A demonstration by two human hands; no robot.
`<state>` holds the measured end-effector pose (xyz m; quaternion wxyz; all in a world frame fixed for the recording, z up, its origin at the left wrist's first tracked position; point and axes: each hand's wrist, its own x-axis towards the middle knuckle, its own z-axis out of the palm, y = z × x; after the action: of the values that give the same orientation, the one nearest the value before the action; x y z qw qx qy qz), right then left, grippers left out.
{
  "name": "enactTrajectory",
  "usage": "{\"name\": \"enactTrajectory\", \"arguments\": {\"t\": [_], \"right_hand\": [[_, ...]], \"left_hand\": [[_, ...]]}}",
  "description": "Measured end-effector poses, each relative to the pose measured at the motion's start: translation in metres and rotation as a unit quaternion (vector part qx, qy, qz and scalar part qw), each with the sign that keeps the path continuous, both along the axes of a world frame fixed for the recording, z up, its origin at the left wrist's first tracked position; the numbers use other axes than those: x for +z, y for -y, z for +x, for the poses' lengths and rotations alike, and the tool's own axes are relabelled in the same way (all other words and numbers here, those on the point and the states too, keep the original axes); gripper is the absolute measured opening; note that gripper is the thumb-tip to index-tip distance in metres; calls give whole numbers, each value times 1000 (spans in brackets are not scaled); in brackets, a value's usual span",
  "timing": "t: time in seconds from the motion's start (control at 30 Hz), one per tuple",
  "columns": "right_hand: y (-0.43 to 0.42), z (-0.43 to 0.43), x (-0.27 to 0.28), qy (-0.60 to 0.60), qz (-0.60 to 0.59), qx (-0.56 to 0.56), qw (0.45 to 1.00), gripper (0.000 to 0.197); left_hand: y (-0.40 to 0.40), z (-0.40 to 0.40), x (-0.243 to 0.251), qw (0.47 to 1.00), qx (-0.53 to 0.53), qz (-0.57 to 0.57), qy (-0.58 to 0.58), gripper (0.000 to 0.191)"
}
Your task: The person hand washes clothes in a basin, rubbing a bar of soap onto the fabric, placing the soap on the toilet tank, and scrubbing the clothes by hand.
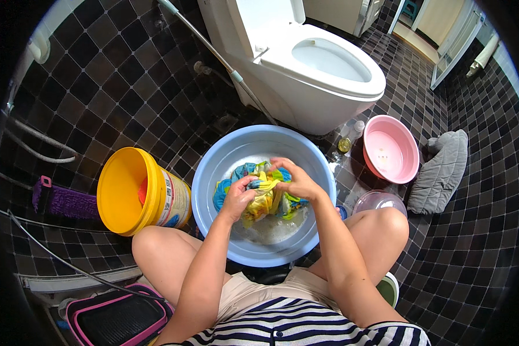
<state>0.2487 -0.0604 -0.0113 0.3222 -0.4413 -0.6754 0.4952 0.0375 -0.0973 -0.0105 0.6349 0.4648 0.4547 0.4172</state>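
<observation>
A large light-blue plastic basin stands on the floor between the knees, with sudsy water in its bottom. Wet cloth in yellow, blue and green lies bunched in it. My left hand pinches a yellow part of the cloth between thumb and fingers, left of the basin's middle. On the other side, my right hand holds the same yellow part near its thumb, the other fingers raised and curved over the cloth. The undersides of both hands' grips are partly hidden.
A yellow bucket lies tilted at left beside a purple mop head. The white toilet stands beyond the basin, a mop pole leaning near it. At right are a pink basin, a small bottle and a grey quilted cloth.
</observation>
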Motion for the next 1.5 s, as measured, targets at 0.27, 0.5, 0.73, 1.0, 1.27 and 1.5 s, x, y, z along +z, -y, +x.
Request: {"name": "enactTrajectory", "arguments": {"t": [0.27,0.5,0.73,1.0,1.27,1.5], "right_hand": [[0,1,-18,-110,-135,69,982,24],[7,-23,-13,-175,-124,-110,971,19],[59,-101,26,180,262,-115,941,30],[24,-77,-8,230,-58,-220,946,46],[25,-82,-10,259,-55,-217,940,40],[58,-118,19,247,27,-123,961,43]], "left_hand": [[-15,-22,38,996,-83,-31,-33,29],[-13,-12,-19,1000,22,-13,-13,25],[-21,0,-30,938,244,-208,129,31],[5,48,-34,960,252,-119,-34,40],[6,55,-49,942,287,-176,-1,42],[-1,-19,-89,947,104,-246,179,44]]}}
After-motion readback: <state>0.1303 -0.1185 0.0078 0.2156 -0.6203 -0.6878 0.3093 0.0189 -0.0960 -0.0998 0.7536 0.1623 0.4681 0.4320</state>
